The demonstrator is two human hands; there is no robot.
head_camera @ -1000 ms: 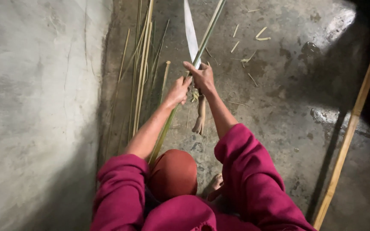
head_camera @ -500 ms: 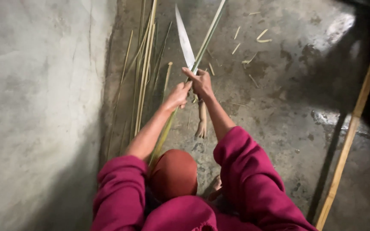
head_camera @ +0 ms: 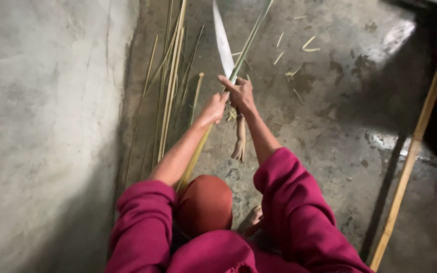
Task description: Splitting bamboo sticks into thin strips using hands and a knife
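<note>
Bamboo strip (head_camera: 249,43) clenched by both hands, left hand (head_camera: 215,107) and right hand (head_camera: 239,93), steadying it against the blade (head_camera: 223,45) for splitting.

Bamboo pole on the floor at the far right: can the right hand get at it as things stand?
Probably not at once. The right hand is closed in a grip on the green bamboo strip beside the long blade, and the bamboo pole lies apart on the bare floor.
</note>
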